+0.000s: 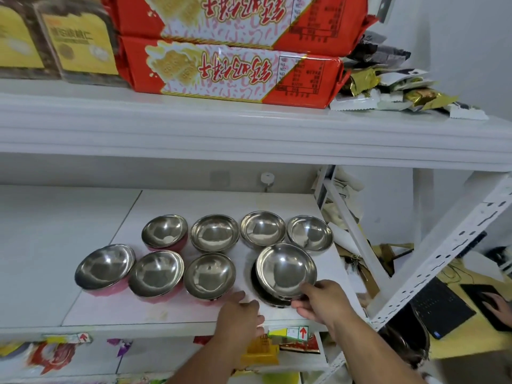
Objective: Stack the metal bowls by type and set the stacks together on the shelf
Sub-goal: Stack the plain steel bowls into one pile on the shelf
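Note:
Several metal bowls stand on the white shelf board (166,311). Pink-bottomed bowls (105,266) fill the front left, with one more (164,231) behind them. Plain steel bowls (263,227) line the back right. My right hand (321,300) grips the near rim of a plain steel bowl (285,268), tilted over another steel bowl (266,296) beneath it at the front right. My left hand (241,317) rests flat on the shelf's front edge, fingers apart, just left of that pair and holding nothing.
An upper shelf (249,131) overhangs the bowls, loaded with red biscuit packs (232,70). A white slotted upright (443,250) slants at the right. Snack packets (260,350) lie on the shelf below. Another person's hand (498,306) rests near a laptop (440,309) at far right.

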The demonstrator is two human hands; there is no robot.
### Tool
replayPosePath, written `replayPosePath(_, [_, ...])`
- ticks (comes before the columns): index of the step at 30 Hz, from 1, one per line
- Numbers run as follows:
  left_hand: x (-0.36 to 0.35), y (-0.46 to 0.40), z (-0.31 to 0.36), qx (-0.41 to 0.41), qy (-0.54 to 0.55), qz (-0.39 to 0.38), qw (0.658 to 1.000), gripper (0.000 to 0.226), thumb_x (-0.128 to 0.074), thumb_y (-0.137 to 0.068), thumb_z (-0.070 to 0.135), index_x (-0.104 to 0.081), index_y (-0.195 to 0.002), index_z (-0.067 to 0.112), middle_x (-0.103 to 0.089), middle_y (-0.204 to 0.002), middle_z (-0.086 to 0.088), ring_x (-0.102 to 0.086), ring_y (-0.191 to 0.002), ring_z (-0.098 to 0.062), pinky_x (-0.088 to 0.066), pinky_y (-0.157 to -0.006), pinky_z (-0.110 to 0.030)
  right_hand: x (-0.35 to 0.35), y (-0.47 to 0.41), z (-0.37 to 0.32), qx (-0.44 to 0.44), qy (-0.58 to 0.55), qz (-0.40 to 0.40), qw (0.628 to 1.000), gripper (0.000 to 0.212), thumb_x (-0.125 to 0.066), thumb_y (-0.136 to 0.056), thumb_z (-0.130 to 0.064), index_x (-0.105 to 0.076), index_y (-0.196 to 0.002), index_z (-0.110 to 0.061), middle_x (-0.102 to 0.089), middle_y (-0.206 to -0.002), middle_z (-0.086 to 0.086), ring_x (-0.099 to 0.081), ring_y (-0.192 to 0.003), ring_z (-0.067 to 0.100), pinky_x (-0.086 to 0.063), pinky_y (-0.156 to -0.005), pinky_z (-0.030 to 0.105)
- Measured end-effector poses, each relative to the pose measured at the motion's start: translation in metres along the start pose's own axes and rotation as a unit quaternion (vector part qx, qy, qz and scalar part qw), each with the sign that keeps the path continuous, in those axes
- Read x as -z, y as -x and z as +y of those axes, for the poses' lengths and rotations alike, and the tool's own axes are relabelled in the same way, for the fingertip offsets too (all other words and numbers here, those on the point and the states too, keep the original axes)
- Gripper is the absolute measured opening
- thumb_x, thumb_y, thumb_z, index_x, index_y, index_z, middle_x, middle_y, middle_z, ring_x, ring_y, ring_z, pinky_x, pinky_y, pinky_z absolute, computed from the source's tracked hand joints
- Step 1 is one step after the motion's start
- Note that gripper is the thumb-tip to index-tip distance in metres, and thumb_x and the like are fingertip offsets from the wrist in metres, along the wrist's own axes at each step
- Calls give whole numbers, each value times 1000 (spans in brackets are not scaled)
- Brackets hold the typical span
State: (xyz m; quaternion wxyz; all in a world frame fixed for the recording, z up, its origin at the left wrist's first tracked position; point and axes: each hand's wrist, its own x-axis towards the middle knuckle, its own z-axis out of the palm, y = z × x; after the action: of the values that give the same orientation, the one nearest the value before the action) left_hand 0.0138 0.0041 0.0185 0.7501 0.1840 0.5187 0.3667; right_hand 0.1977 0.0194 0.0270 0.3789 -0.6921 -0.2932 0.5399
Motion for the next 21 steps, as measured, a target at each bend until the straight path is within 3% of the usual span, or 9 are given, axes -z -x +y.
replayPosePath(1, [2,6,1,-10,-2,-6,1000,13,-56,-86,20,-58,-99,21,-49,-61,-4,-45,-55,-21,-32,-59,-26,-1,1,0,-4,0,-2,1000,15,-62,-98,-10,-66,-99,4,-79,-83,26,-80,-79,29,-66,-74,39])
replayPosePath(3, [7,11,1,-66,-46,41,996,15,-43,-97,14,-50,-110,15,-47,-71,-7,-45,-60,-22,-32,-58,-26,-1,1,1,-9,-4,-2,1000,15,-63,-97,-8,-66,-97,6,-78,-87,30,-78,-69,26,-66,-65,33])
replayPosePath(5, [12,19,2,-139,-80,111,981,9,-46,-99,9,-54,-100,12,-52,-78,-6,-53,-65,-21,-40,-53,-28,-1,2,2,-8,2,1,1000,17,-63,-97,-9,-67,-95,8,-77,-84,30,-73,-67,28,-65,-76,41])
replayPosePath(7, [10,29,13,-173,-95,129,972,14,-48,-99,10,-54,-87,14,-55,-81,-4,-58,-69,-20,-44,-55,-28,-2,5,3,-5,7,11,1000,22,-64,-98,-14,-67,-91,6,-77,-72,26,-69,-67,30,-62,-81,45])
replayPosePath(10, [12,29,33,-239,-146,156,947,11,-50,-95,5,-57,-93,13,-63,-86,-7,-62,-77,-23,-53,-63,-32,1,6,4,8,23,41,999,30,-63,-99,-24,-65,-91,5,-68,-65,18,-62,-61,29,-56,-66,39])
replayPosePath(12, [12,19,48,-244,-168,154,942,11,-50,-91,4,-57,-86,10,-55,-75,-8,-51,-63,-18,-46,-53,-25,6,4,3,29,48,80,995,33,-62,-98,-28,-65,-89,3,-63,-69,14,-59,-56,25,-51,-59,34])
replayPosePath(15, [7,-4,68,-196,-181,146,953,9,-51,-92,10,-56,-85,9,-47,-67,-6,-41,-57,-16,-37,-46,-22,16,-4,-5,51,64,124,989,31,-62,-98,-31,-65,-85,-3,-64,-70,11,-59,-59,25,-47,-61,34])
replayPosePath(19, [-11,-39,86,-174,-175,139,959,16,-58,-89,13,-54,-74,15,-50,-69,-2,-46,-59,-16,-45,-65,-31,22,-22,-22,59,67,132,987,31,-63,-95,-37,-68,-101,-7,-69,-87,10,-64,-81,28,-53,-79,43])
replayPosePath(21, [-20,-57,91,-161,-177,151,959,18,-60,-89,14,-53,-72,18,-55,-76,-3,-54,-68,-20,-51,-79,-41,25,-31,-31,50,45,122,990,36,-62,-96,-30,-67,-110,3,-65,-83,11,-61,-77,29,-52,-75,42])
